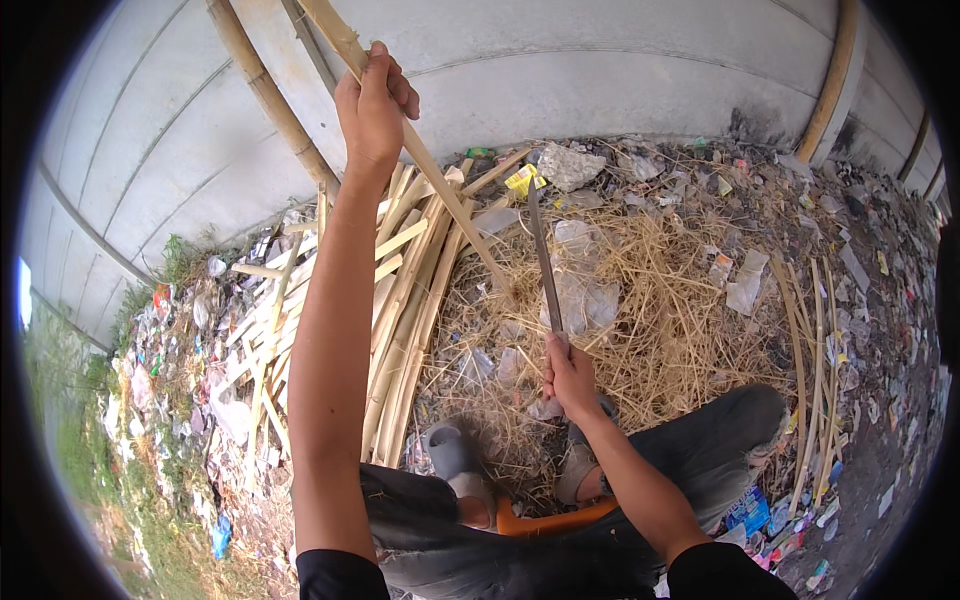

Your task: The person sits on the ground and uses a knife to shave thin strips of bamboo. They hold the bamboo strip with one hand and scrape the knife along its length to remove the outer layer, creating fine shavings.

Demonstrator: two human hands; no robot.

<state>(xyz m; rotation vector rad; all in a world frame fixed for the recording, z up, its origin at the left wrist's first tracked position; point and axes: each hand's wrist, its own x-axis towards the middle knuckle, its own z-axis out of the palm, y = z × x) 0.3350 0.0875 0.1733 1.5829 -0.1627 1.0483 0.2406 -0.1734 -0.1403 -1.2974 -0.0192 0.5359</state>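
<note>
My left hand [375,108] is raised at the upper left, its fingers wrapped round a long split bamboo strip [437,175]. The strip slants from the top edge down to the right, its lower end near the ground among shavings. My right hand [570,376] grips a long-bladed knife [545,255] by its handle, low and in front of my knees. The narrow dark blade points up and away, to the right of the strip and apart from it. The handle is mostly hidden in my fist.
A pile of split bamboo [405,330] lies to the left, with thin strips [815,370] at the right. Straw-like shavings [670,290] and litter cover the ground. A pale wall [600,95] with bamboo poles [270,90] stands behind. An orange seat [555,522] shows beneath me.
</note>
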